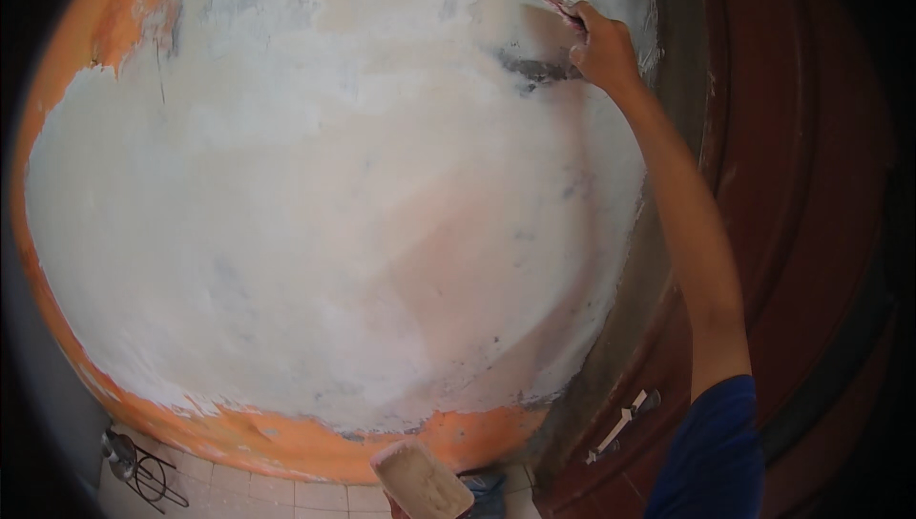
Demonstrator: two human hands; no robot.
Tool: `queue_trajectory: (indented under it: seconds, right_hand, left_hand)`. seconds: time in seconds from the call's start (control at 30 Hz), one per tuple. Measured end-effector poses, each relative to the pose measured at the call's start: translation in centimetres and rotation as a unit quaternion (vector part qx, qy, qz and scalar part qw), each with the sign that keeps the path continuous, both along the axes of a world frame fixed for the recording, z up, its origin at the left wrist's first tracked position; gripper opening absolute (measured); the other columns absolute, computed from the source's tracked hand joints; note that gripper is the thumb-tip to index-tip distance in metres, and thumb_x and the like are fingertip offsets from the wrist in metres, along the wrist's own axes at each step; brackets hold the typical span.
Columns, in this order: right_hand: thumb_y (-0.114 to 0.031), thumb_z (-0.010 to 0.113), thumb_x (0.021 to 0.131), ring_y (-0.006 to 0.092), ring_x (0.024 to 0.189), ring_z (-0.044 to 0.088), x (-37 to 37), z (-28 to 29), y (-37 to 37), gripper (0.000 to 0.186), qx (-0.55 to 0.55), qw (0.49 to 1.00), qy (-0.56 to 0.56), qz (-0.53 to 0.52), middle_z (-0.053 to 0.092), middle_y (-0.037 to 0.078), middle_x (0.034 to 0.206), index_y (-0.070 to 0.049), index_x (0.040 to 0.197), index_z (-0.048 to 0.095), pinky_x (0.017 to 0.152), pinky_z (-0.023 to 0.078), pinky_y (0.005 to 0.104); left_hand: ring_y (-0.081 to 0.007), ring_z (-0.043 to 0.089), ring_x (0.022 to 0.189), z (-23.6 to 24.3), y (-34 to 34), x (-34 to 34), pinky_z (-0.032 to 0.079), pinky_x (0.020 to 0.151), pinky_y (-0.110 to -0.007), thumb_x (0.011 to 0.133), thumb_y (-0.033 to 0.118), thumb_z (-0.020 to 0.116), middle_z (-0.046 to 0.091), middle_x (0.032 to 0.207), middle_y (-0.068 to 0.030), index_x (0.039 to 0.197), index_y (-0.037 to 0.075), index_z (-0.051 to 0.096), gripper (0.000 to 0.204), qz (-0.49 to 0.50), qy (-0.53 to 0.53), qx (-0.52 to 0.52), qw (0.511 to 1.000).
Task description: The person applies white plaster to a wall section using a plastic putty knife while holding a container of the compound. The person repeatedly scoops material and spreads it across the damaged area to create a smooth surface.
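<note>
High on the right of the wall, my right hand (608,50) is closed around a putty knife (561,10). Its thin, reddish, smeared blade shows nearly edge-on close to the wall. Fresh-looking white putty (286,185) covers most of the wall, with a dark grey patch (539,71) beside my fist. Down at the lower edge, a rectangular tub (385,471) holds pale beige putty (429,488). Only a sliver of my left hand (392,508) shows under the tub's left side, gripping it; the other fingers are hidden.
Orange paint (286,438) borders the putty at left and below. A dark red door (773,128) with a handle (625,422) stands at the right, beside a grey strip (658,195). A black metal stand (151,476) sits on the tiled floor (320,496) at lower left.
</note>
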State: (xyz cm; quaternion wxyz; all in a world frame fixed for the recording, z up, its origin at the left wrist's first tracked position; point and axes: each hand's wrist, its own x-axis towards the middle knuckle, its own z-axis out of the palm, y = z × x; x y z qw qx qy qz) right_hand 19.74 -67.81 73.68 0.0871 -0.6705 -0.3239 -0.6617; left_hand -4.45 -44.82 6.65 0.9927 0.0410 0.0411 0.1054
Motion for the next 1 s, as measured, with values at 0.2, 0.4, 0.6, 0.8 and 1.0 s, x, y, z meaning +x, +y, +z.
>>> queue_trajectory:
  seconds: [0.2, 0.4, 0.6, 0.8, 1.0]
  right_hand:
    - [-0.001, 0.065, 0.06, 0.0379, 0.081, 0.062, 7.7, -9.3, 1.6, 0.05, -0.072, 0.995, 0.003, -0.062, 0.065, 0.018, 0.086, -0.005, 0.11, 0.057, 0.081, 0.047, 0.045]
    - [0.004, 0.063, 0.064, 0.0379, 0.077, 0.062, 0.4, -9.0, 1.7, 0.038, -0.07, 0.98, 0.181, -0.051, 0.065, 0.017, 0.081, -0.004, 0.101, 0.06, 0.072, 0.05, 0.0393]
    - [0.006, 0.057, 0.066, 0.0369, 0.081, 0.062, 1.0, -4.7, 0.6, 0.035, -0.005, 0.998, 0.058, 0.04, 0.065, 0.018, 0.087, -0.004, 0.1, 0.061, 0.071, 0.05, 0.0394]
    - [-0.002, 0.064, 0.057, 0.0356, 0.077, 0.063, 6.1, -12.2, 2.5, 0.049, -0.057, 0.99, 0.104, -0.073, 0.065, 0.017, 0.085, -0.004, 0.106, 0.059, 0.07, 0.05, 0.0413]
    - [0.004, 0.061, 0.06, 0.0361, 0.073, 0.063, 0.1, -9.0, 1.4, 0.04, 0.004, 0.989, 0.143, -0.045, 0.063, 0.018, 0.075, -0.005, 0.1, 0.059, 0.068, 0.05, 0.0399]
  left_hand:
    - [-0.0294, 0.043, 0.125, -1.1, 0.3, 0.1, 0.034, 0.106, -0.049, 0.091, 0.046, 0.048, 0.045, 0.137, -0.0098, 0.138, 0.01, 0.037, 0.061, 0.004, 0.001, 0.004, 1.0]
    - [-0.029, 0.043, 0.125, -3.2, 1.1, -0.2, 0.034, 0.106, -0.048, 0.091, 0.045, 0.048, 0.045, 0.136, -0.0096, 0.138, 0.009, 0.038, 0.06, 0.025, -0.002, 0.035, 0.999]
    - [-0.0286, 0.044, 0.124, -3.2, 0.5, 0.1, 0.035, 0.106, -0.048, 0.09, 0.045, 0.049, 0.046, 0.136, -0.0094, 0.138, 0.009, 0.039, 0.06, 0.016, -0.005, 0.039, 0.999]
    - [-0.0283, 0.044, 0.124, -5.0, 0.6, 0.3, 0.035, 0.106, -0.047, 0.09, 0.044, 0.049, 0.046, 0.135, -0.0092, 0.137, 0.009, 0.039, 0.06, 0.024, -0.01, 0.048, 0.998]
    - [-0.0283, 0.044, 0.124, -4.7, 1.4, -0.7, 0.035, 0.106, -0.047, 0.09, 0.044, 0.05, 0.046, 0.136, -0.0092, 0.137, 0.009, 0.039, 0.06, 0.032, -0.015, 0.04, 0.999]
